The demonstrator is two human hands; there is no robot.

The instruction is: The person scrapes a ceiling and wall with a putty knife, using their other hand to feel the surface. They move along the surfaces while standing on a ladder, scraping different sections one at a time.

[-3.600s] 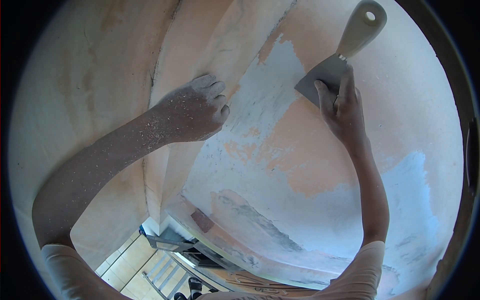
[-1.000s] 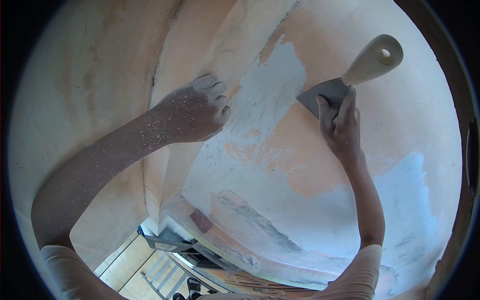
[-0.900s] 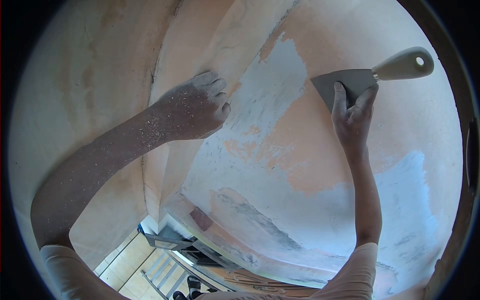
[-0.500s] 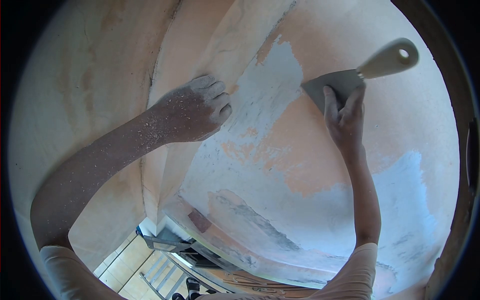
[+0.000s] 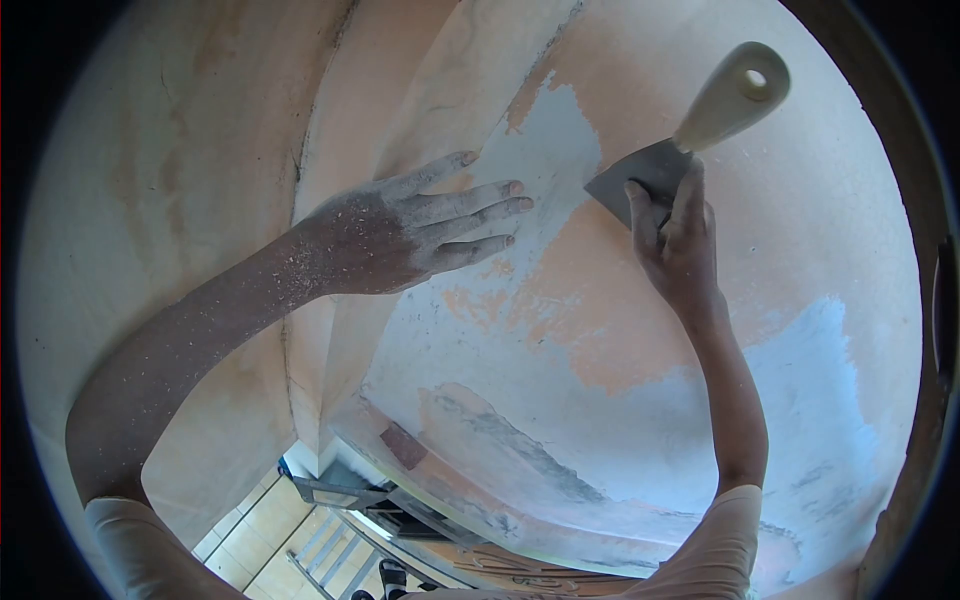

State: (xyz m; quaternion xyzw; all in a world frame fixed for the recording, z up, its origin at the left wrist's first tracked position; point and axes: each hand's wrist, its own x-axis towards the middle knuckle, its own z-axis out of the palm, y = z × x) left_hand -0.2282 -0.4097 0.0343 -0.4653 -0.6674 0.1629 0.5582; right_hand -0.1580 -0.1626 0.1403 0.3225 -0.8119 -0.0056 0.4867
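Observation:
Dusty with white powder, my left hand (image 5: 430,220) lies with its fingers spread against the pale, patchy surface (image 5: 640,330), beside a ridge. It holds nothing. My right hand (image 5: 680,235) grips a scraper (image 5: 655,175) by its grey metal blade, with thumb and fingers pressed on it. The scraper's cream handle (image 5: 735,95) points up and to the right, and the blade's corner meets the edge of a peeled, grey-white patch (image 5: 555,140). Small flakes cling to my left forearm.
A cracked seam (image 5: 300,170) runs along the surface at the left. Down below are a metal ladder (image 5: 330,550), floor tiles (image 5: 255,535), a dark shelf-like object (image 5: 400,515) and a sandalled foot (image 5: 392,575). A dark frame edge (image 5: 925,250) curves along the right.
My left hand has opened from a curled shape, its fingers now stretched to the right. My right hand and the scraper have shifted slightly left, with the handle tilted higher.

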